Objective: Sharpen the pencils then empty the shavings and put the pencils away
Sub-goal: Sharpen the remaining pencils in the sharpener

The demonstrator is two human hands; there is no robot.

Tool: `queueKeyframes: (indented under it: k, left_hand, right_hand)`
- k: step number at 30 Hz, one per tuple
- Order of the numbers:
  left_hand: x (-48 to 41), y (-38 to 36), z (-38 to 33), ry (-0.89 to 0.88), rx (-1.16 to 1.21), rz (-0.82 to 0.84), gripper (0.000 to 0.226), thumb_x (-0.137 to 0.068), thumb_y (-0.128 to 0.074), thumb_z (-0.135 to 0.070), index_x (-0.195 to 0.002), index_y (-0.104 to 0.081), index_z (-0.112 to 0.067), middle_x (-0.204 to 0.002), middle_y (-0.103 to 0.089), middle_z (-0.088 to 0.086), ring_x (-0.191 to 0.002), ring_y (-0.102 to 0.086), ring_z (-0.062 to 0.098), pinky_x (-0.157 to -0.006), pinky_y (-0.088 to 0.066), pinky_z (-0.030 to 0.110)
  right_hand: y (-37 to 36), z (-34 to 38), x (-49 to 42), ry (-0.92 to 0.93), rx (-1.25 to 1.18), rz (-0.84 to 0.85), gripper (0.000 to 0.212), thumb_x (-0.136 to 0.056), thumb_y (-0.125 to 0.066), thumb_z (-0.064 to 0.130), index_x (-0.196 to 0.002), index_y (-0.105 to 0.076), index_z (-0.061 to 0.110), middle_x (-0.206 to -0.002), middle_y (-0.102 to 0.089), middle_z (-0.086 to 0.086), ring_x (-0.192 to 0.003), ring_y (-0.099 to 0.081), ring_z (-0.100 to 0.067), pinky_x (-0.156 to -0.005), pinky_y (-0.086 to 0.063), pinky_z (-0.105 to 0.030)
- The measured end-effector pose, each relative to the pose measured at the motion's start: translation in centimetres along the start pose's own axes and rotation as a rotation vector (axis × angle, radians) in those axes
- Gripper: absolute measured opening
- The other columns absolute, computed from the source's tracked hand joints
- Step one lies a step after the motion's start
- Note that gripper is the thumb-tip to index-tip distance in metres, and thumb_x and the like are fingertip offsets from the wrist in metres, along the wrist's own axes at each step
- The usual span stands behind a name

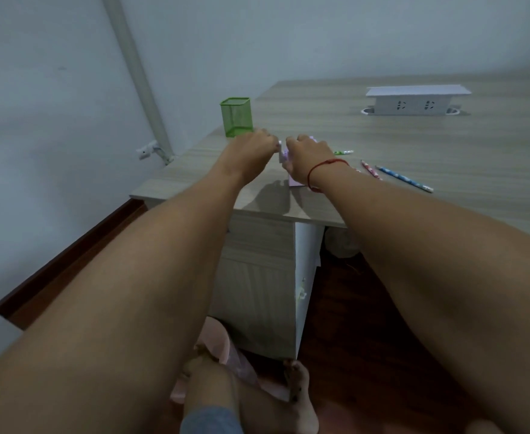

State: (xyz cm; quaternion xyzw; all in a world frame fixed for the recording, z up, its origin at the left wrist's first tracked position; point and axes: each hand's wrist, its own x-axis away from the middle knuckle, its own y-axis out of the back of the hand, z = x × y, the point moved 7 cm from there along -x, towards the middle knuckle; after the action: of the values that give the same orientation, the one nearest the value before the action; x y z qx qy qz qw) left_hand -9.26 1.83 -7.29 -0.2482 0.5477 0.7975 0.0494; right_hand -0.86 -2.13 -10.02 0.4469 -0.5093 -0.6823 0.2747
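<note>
Both hands, left hand (251, 145) and right hand (307, 155), are clamping a pink sharpener (284, 156) near the counter (414, 142) edge; loose pencils (404, 179) are lying at three o'clock.

Head view, steeply down over desk (335, 126)

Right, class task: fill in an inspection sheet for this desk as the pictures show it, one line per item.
Surface: wood-grain desk, mostly bare.
Job's things: pale purple sharpener between both hands; red pencil, blue pencil and green pencil lying flat to its right; green mesh holder upright, apparently empty.
Clutter: nothing seen.
Grippers: left hand and right hand closed on the sharpener; exact grip hidden.
Cables: white plug by the wall pipe.
Surroundings: socket box, wooden floor.
</note>
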Motion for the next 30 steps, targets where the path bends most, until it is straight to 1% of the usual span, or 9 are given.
queueKeyframes:
  k: [3,6,12,16,20,22,26,28,30]
  left_hand:
    - [1.7,-0.6,-1.0,-0.015,0.028,-0.003,0.02,-0.096,-0.046,-0.008,-0.106,-0.061,-0.001,-0.099,-0.064,0.023,-0.089,-0.063,0.042,-0.07,-0.049,0.046]
    - [3.0,-2.4,-1.9,0.022,0.079,0.105,0.025,-0.097,-0.043,-0.013,-0.115,-0.058,-0.003,-0.106,-0.061,0.022,-0.093,-0.06,0.04,-0.075,-0.046,0.045]
    - [2.3,-5.1,-1.7,0.071,0.11,0.263,0.028,-0.096,-0.042,-0.013,-0.103,-0.065,0.001,-0.104,-0.064,0.022,-0.095,-0.061,0.038,-0.082,-0.048,0.042]
    - [1.2,-6.1,-0.9,0.164,0.223,0.324,0.031,-0.097,-0.043,-0.022,-0.111,-0.063,-0.003,-0.111,-0.064,0.022,-0.102,-0.06,0.038,-0.087,-0.047,0.04]
    - [-0.6,-6.4,-0.1,0.14,0.114,0.39,0.029,-0.096,-0.045,-0.016,-0.118,-0.059,-0.002,-0.119,-0.061,0.023,-0.109,-0.058,0.039,-0.089,-0.044,0.041]
    - [-1.4,-6.2,0.5,0.095,0.026,0.382,0.027,-0.095,-0.046,-0.012,-0.117,-0.059,-0.004,-0.116,-0.062,0.021,-0.106,-0.059,0.038,-0.086,-0.046,0.042]
    - [-3.0,-4.9,1.6,-0.021,-0.1,0.277,0.02,-0.091,-0.047,-0.008,-0.1,-0.065,-0.004,-0.102,-0.065,0.018,-0.095,-0.063,0.037,-0.068,-0.044,0.036]
    - [-3.5,-4.3,1.6,-0.047,-0.121,0.224,0.02,-0.089,-0.047,-0.003,-0.095,-0.065,-0.003,-0.099,-0.066,0.018,-0.094,-0.064,0.038,-0.068,-0.048,0.039]
    - [-4.0,-3.8,1.5,-0.054,-0.126,0.175,0.021,-0.09,-0.045,-0.002,-0.096,-0.065,-0.003,-0.1,-0.067,0.018,-0.095,-0.064,0.038,-0.071,-0.051,0.043]
  right_hand:
    - [-0.2,-0.1,-0.1,-0.012,-0.015,0.015,0.038,-0.099,-0.042,0.031,-0.129,-0.049,0.01,-0.135,-0.05,-0.017,-0.127,-0.046,-0.036,-0.101,-0.039,-0.044]
    - [-0.3,-0.1,-0.1,0.0,-0.01,0.018,0.037,-0.098,-0.044,0.028,-0.129,-0.049,0.01,-0.136,-0.049,-0.017,-0.128,-0.046,-0.036,-0.101,-0.039,-0.042]
    - [-0.5,-0.1,0.3,0.026,0.002,-0.004,0.039,-0.097,-0.042,0.028,-0.131,-0.046,0.01,-0.136,-0.047,-0.015,-0.124,-0.047,-0.035,-0.1,-0.039,-0.046]
    - [-0.7,-0.1,0.4,0.033,0.021,-0.013,0.043,-0.095,-0.044,0.028,-0.134,-0.043,0.011,-0.138,-0.045,-0.013,-0.124,-0.047,-0.034,-0.099,-0.039,-0.046]
    - [-1.2,-0.2,0.2,0.024,0.005,-0.032,0.041,-0.094,-0.044,0.029,-0.131,-0.045,0.012,-0.135,-0.046,-0.012,-0.115,-0.05,-0.036,-0.099,-0.041,-0.049]
    - [-1.6,-0.4,0.0,0.016,0.02,-0.034,0.041,-0.093,-0.048,0.029,-0.13,-0.044,0.013,-0.134,-0.047,-0.011,-0.112,-0.053,-0.035,-0.097,-0.042,-0.051]
    - [-1.9,-0.6,-0.2,0.019,0.027,-0.038,0.043,-0.093,-0.049,0.032,-0.132,-0.041,0.015,-0.134,-0.046,-0.011,-0.11,-0.054,-0.035,-0.095,-0.044,-0.05]
    - [-1.5,-0.9,-0.3,0.009,0.017,-0.01,0.043,-0.095,-0.048,0.034,-0.133,-0.041,0.014,-0.135,-0.045,-0.012,-0.116,-0.052,-0.035,-0.096,-0.044,-0.049]
    - [-1.2,-1.1,-0.3,0.0,0.016,0.015,0.045,-0.096,-0.048,0.035,-0.134,-0.04,0.012,-0.136,-0.045,-0.013,-0.12,-0.049,-0.035,-0.098,-0.044,-0.047]
